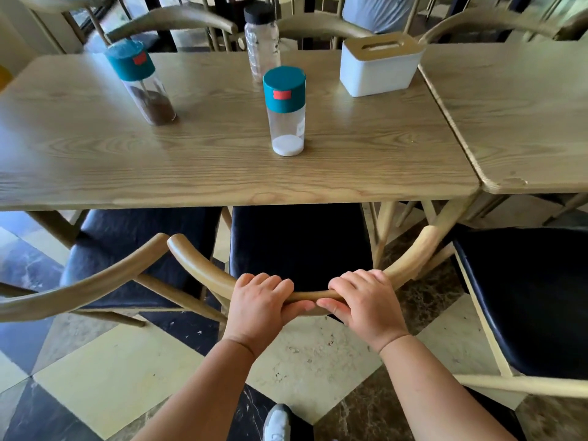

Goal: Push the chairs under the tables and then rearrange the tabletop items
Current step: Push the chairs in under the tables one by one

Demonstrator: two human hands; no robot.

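Both hands, left (259,302) and right (366,300), are wrapped side by side around the curved backrest of the middle chair (203,268). Its rail runs left-right and its black seat is partly under the tabletop's (206,160) near edge. Another chair (95,281) sits tight on the left. Up top: white-powder jar (285,111) mid-table, brown-powder jar (143,82) far left, clear bottle (261,39) and tissue box (380,66) by the far edge.

Checkered marble floor (121,370) w/ cream & dark tiles, daylit.
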